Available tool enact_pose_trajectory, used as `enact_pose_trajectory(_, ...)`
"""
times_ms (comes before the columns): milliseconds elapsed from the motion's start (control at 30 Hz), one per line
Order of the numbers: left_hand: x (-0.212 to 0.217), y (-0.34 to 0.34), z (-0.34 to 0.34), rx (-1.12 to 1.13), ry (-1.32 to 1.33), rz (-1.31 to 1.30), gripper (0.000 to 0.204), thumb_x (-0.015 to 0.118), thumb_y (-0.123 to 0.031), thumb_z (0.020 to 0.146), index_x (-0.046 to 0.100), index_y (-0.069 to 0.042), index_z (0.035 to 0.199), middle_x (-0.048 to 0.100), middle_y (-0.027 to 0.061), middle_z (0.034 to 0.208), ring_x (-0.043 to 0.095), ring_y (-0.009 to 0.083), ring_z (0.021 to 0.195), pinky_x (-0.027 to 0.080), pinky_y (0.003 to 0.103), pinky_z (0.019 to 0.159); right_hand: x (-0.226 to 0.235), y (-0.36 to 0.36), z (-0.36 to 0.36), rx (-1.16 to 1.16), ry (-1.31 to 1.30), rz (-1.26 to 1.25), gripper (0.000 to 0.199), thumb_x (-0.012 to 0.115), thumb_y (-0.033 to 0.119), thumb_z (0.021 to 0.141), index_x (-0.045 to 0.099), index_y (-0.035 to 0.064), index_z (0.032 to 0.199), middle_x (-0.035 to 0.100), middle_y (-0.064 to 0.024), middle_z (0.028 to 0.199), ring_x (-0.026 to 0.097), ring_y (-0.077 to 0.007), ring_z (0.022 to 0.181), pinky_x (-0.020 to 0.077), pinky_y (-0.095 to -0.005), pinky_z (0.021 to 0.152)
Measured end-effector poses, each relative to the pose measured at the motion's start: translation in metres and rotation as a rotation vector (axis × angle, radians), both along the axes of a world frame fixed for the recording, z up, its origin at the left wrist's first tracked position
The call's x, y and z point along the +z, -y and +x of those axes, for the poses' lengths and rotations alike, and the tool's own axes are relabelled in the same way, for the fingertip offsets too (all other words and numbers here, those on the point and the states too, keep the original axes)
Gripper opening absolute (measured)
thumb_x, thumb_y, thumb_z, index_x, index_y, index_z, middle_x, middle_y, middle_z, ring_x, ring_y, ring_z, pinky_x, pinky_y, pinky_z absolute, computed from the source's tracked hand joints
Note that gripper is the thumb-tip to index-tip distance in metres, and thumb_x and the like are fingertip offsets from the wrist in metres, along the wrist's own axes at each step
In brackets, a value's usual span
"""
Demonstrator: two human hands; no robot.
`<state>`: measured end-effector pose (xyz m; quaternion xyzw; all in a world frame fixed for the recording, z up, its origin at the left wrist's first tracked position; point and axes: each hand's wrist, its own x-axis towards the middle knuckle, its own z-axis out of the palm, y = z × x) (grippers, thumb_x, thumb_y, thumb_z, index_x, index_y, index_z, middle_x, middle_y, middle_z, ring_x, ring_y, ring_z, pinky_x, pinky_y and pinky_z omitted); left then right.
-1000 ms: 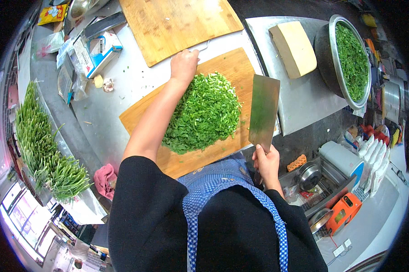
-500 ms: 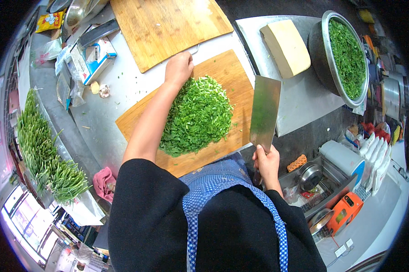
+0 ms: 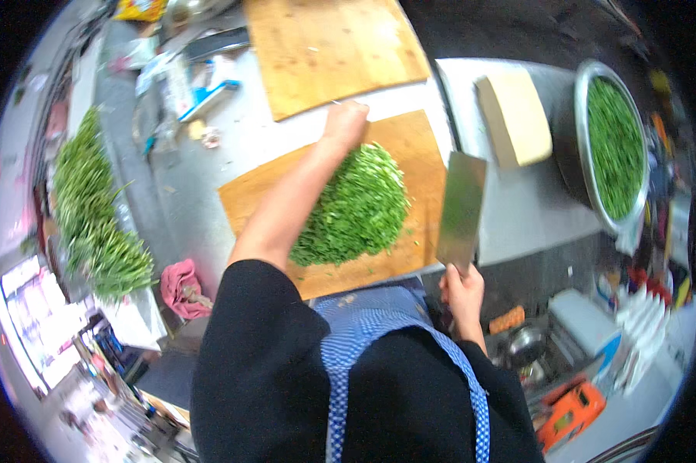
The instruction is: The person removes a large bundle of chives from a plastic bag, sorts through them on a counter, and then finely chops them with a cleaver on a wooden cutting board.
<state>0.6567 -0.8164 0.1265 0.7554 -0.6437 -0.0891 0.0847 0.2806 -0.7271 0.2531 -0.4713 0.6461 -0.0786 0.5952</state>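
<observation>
Left hand: the left hand point(image 3: 346, 123) is laid at the 12 o'clock edge of the heap of chopped greens point(image 3: 356, 208), fingers curled down against it; whether any greens are pinched inside cannot be told.
Right hand: the right hand point(image 3: 462, 292) is clenched around the handle of the cleaver point(image 3: 461, 208), whose broad blade is held up, apart from the heap, at its 3 o'clock side.
Chopped greens: a loose mound is piled in the middle of the near cutting board point(image 3: 248, 197), which lies on the grey counter point(image 3: 178, 170).
Handling of the greens: the mound is judged light, soft and damp, prone to scatter and cling; it is best gathered from its outer edge with a cupped palm or scooped on the flat of the blade, not pinched.
Handling of the cleaver: it is judged heavy and stiff, sharp along one edge; hold is best kept on the handle only.
Second board: a bare wooden board point(image 3: 332, 46) lies at 12 o'clock of the near one.
Metal bowl: a steel bowl point(image 3: 579, 116) filled with more chopped greens stands at 2 o'clock.
Pale block: a cream block point(image 3: 514, 119) lies between board and bowl.
Whole stalks: uncut green stalks point(image 3: 89, 208) are heaped at 9 o'clock.
Rag: a pink cloth point(image 3: 180, 287) lies at 8 o'clock.
</observation>
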Motion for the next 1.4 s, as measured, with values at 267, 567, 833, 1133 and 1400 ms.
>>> enact_pose_trajectory(267, -0.015, -0.007, 0.024, 0.32, -0.245, -0.161, 0.025, 0.062, -0.004, 0.066, 0.065, -0.001, 0.091, 0.064, 0.0225, 0.086, 0.062, 0.0382, 0.087, 0.051, 0.046, 0.076, -0.027, 0.021, 0.02, 0.087, 0.038, -0.082, 0.017, 0.054, 0.016, 0.093, 0.053, 0.0013, 0.083, 0.053, -0.0052, 0.058, 0.045, -0.0106, 0.045, 0.0348, -0.0262, 0.038)
enact_pose_trajectory(567, 0.057, -0.197, -0.058, 0.523, -0.314, -0.188, 0.011, 0.058, -0.007, 0.08, 0.065, 0.001, 0.081, 0.061, 0.0202, 0.083, 0.06, 0.034, 0.082, 0.05, 0.046, 0.073, -0.098, 0.09, 0.009, 0.862, 0.206, -0.649, 0.029, 0.059, 0.005, 0.086, 0.06, -0.0012, 0.114, 0.06, -0.0103, 0.069, 0.052, -0.0198, 0.057, 0.0418, -0.0355, 0.052)
enact_pose_trajectory(833, 0.145, -0.262, 0.001, 0.5, -0.469, -0.449, 0.03, 0.065, -0.025, 0.085, 0.063, -0.004, 0.106, 0.06, 0.016, 0.107, 0.055, 0.0323, 0.102, 0.044, 0.042, 0.092, -0.002, 0.085, 0.15, 1.526, -0.051, -0.984, 0.038, 0.066, 0.02, 0.082, 0.059, 0.0153, 0.119, 0.065, -0.0168, 0.103, 0.064, -0.0366, 0.088, 0.051, -0.0458, 0.071)
enact_pose_trajectory(1133, 0.102, -0.234, -0.078, 0.142, -0.263, -0.097, 0.075, 0.054, -0.052, 0.089, 0.033, -0.005, 0.144, 0.032, 0.0203, 0.149, 0.028, 0.034, 0.139, 0.02, 0.048, 0.116, 0.022, 0.069, 0.11, 1.661, 0.186, -1.238, 0.031, 0.069, 0.009, 0.067, 0.05, 0.0094, 0.092, 0.06, -0.0082, 0.074, 0.063, -0.0288, 0.068, 0.0489, -0.0398, 0.059)
enact_pose_trajectory(1400, 0.087, -0.211, -0.086, -0.036, -0.521, -0.154, 0.07, 0.053, -0.041, 0.092, 0.03, -0.001, 0.144, 0.03, 0.0218, 0.149, 0.027, 0.0354, 0.14, 0.017, 0.049, 0.116, 0.008, 0.054, 0.128, 1.782, 0.284, -1.229, 0.027, 0.067, 0.013, 0.071, 0.048, 0.0099, 0.089, 0.057, -0.0072, 0.07, 0.062, -0.0284, 0.063, 0.0495, -0.04, 0.053)
